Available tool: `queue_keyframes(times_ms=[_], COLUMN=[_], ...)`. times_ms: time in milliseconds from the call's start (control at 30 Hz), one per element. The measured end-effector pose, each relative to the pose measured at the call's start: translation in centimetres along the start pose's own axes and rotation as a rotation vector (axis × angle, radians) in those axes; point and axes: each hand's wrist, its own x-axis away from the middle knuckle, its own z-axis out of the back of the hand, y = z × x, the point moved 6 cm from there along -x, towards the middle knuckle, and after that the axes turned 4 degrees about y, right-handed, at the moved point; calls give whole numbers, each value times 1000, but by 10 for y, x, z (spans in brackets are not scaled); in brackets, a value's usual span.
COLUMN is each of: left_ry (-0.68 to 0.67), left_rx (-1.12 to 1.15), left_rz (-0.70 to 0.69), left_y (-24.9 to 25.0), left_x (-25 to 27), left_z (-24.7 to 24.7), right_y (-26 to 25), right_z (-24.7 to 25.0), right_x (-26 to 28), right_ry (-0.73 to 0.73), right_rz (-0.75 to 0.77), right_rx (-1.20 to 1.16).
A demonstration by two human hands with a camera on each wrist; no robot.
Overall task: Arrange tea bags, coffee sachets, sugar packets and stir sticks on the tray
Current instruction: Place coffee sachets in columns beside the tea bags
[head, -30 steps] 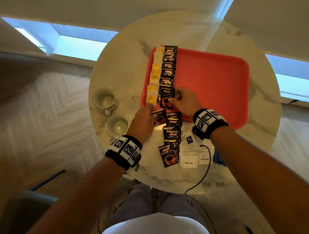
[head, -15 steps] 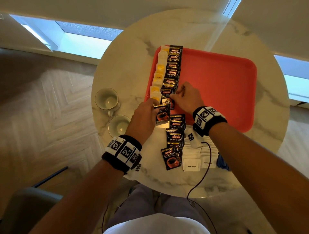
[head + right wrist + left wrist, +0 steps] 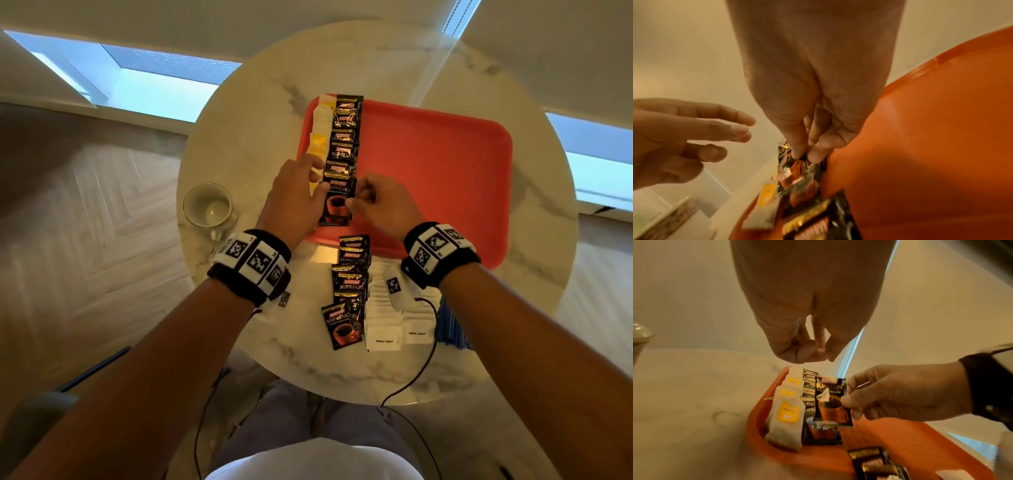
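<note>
A red tray (image 3: 428, 171) lies on the round marble table. Along its left side run a column of tea bags (image 3: 317, 144) and a column of black coffee sachets (image 3: 344, 137). My right hand (image 3: 352, 202) pinches one coffee sachet (image 3: 337, 202) by its right edge, just above the near end of that column. The left wrist view shows this sachet (image 3: 830, 402) lifted over the lying ones, beside the tea bags (image 3: 786, 415). My left hand (image 3: 315, 185) hovers at the sachet's left with relaxed fingers and holds nothing; in the right wrist view my left hand (image 3: 725, 134) is spread.
Off the tray's near edge lie more coffee sachets (image 3: 351, 274), white sugar packets (image 3: 383, 329) and blue stir sticks (image 3: 448, 325). A white cup (image 3: 207, 205) stands left of the tray. The tray's middle and right (image 3: 920, 146) are bare red.
The sachet my left hand held at the tray's near edge is now over the tray, pinched by my right hand. My left hand has let go and moved up beside the tea bags.
</note>
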Motion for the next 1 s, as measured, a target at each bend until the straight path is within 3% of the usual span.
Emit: queue_keyframes(times_ms=[267,600,867,1000], left_ry=[-77,-190,-403,-446], left_rx=[29,11,-13,-14], left_rz=[3,28,48,37], left_y=[-29,-53,-60,-63], left_x=[55,99,148,167], left_z=[-14,-27,-54,-66], right_y=[19,9,-1,15], right_z=[-24,-15,5,-1], right_x=[7,14,77,118], right_ry=[-66,13,32,21], right_rz=[-143,-100,30,1], right_rx=[63,48,67,33])
